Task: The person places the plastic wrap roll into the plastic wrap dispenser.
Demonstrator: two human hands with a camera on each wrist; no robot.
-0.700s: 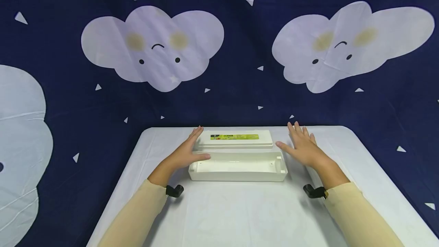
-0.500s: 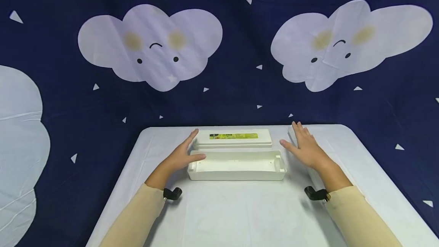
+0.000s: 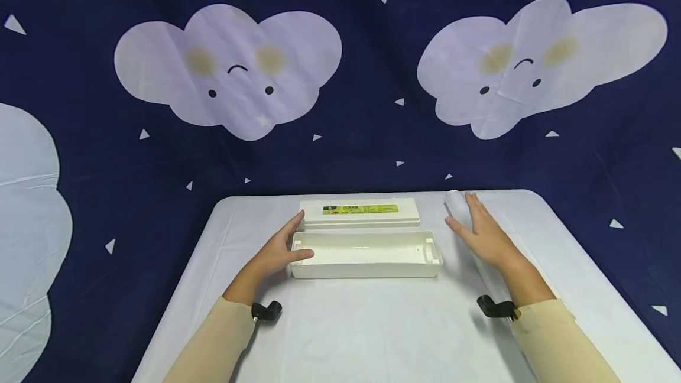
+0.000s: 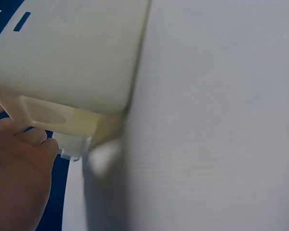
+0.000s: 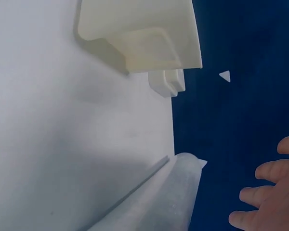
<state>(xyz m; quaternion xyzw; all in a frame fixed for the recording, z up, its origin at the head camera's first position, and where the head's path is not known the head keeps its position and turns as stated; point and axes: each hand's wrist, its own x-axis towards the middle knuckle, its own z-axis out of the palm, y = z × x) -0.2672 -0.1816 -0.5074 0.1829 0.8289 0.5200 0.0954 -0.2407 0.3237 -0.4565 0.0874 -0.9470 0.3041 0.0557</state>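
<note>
A long white open box (image 3: 367, 271) lies crosswise on the table, its inside showing only bare white plastic. Behind it is its flat white lid (image 3: 408, 210), with a green-yellow label. My left hand (image 3: 272, 255) is at the box's left end, thumb spread over the rim; whether it touches is unclear. The left wrist view shows the box (image 4: 77, 53) close up beside the fingers. To the right lies a whitish, translucent roll (image 5: 171, 199), pointing away from me. My right hand (image 3: 488, 242) is spread over it, partly covering it, fingers straight and gripping nothing.
A white cloth-covered table (image 3: 367, 336) with rounded far corners carries everything. Right behind its far edge hangs a dark blue curtain (image 3: 372, 158) with cloud faces and small triangles. Black wrist cameras (image 3: 268, 311) sit at both cuffs.
My right hand has shifted rightward, away from the box, and more of the roll now shows. My left hand has drawn slightly back and leftward. Box and lid stay put.
</note>
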